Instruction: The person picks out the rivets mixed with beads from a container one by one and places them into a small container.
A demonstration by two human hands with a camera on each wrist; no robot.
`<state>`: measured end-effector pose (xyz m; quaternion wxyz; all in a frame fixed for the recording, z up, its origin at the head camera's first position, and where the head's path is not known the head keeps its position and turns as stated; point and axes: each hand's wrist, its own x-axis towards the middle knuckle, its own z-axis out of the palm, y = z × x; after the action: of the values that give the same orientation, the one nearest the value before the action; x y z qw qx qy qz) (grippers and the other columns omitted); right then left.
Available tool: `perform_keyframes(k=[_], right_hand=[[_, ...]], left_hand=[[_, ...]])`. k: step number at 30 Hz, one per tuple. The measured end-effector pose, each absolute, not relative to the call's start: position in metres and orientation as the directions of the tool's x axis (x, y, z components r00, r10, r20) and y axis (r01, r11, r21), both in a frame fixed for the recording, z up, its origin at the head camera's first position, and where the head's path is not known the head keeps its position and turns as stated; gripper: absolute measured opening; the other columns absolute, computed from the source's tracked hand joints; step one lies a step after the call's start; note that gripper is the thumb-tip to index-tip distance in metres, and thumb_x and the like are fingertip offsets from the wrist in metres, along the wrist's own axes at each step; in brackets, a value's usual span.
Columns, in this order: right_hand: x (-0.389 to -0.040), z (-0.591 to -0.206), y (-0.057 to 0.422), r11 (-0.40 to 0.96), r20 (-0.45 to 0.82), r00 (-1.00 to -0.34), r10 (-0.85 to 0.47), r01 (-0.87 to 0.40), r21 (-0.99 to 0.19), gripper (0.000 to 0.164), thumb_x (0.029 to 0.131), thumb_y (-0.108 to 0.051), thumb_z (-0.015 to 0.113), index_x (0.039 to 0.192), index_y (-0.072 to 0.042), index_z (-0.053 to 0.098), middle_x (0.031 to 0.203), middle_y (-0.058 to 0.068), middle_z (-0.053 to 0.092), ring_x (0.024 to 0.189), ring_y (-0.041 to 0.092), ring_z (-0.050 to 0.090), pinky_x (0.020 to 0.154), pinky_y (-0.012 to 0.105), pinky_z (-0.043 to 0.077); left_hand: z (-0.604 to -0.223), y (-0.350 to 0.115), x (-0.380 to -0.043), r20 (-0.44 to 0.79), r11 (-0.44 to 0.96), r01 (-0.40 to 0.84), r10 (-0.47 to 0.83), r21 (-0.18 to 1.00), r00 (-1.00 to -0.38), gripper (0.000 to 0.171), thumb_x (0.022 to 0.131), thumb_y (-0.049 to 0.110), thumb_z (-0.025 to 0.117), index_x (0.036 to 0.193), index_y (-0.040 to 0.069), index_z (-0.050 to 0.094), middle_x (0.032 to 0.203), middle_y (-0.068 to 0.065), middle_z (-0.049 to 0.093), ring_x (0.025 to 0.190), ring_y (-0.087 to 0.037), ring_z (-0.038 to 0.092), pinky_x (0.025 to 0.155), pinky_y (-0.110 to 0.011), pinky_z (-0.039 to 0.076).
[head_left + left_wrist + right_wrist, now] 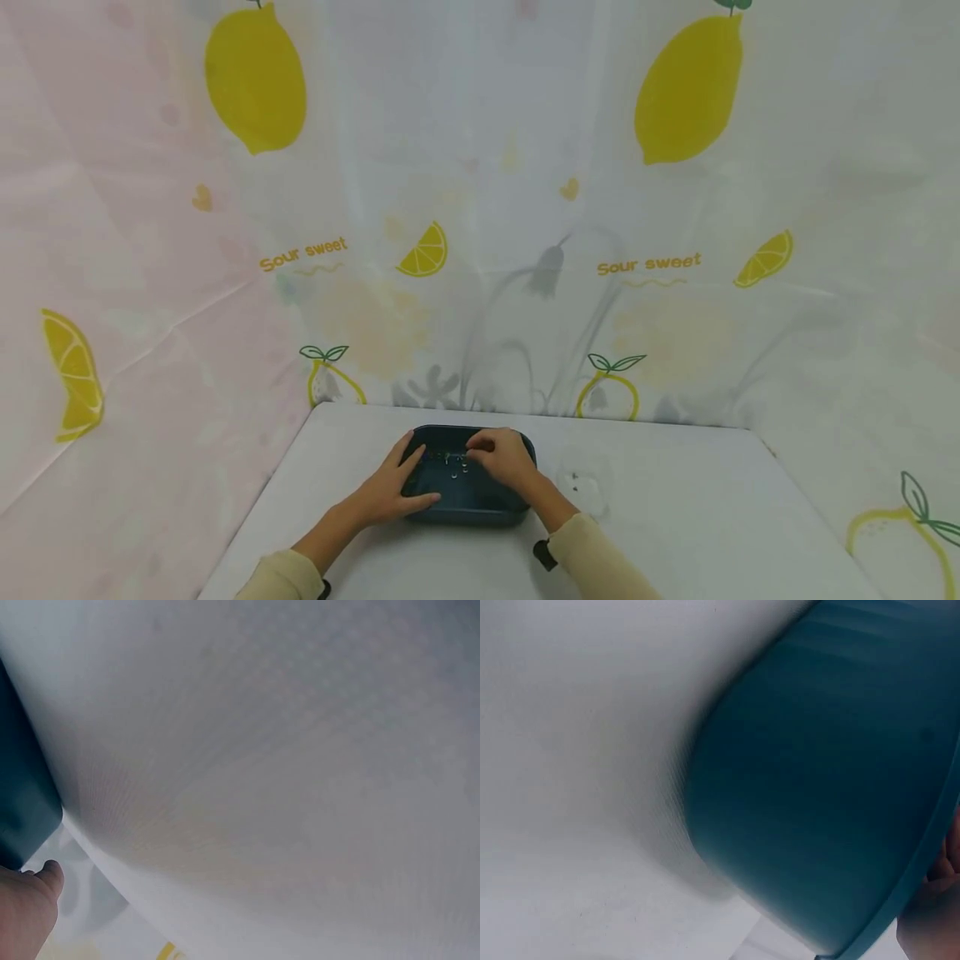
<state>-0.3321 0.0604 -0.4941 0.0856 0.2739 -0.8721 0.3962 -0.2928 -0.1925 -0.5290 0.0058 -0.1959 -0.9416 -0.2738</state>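
Dark teal tray [465,516] on white counter [675,517], in front of person. Small shiny pieces [453,476] loose inside. Left hand [386,492] spread over tray's left rim. Right hand [504,460] above tray's right side, fingers bunched together; cannot tell whether pinching anything. Risk, from here: tiny pieces could slip between fingertips, or scatter if rim gets jolted. Clear item [588,493] just right of tray; right forearm could nudge it. Around: pale hanging fabric [480,167], printed lemons [258,82], "Sour sweet" lettering [648,264].
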Motion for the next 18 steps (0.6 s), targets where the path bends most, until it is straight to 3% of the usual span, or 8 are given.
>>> perform_keyframes(k=[18], right_hand=[[-0.328, -0.485, 0.076, 0.541, 0.415, -0.828, -0.378, -0.561, -0.626, 0.010, 0.088, -0.009, 0.073, 0.096, -0.003, 0.076, 0.088, 0.005, 0.076, 0.077, 0.015, 0.071, 0.068, 0.023, 0.055]], left_hand=[[-0.528, -0.192, -0.293, 0.126, 0.781, 0.380, 0.368, 0.495, -0.921, 0.097, 0.083, 0.066, 0.066, 0.153, 0.006, 0.036, 0.164, -0.020, 0.013, 0.146, -0.042, 0.030, 0.107, -0.058, 0.039]])
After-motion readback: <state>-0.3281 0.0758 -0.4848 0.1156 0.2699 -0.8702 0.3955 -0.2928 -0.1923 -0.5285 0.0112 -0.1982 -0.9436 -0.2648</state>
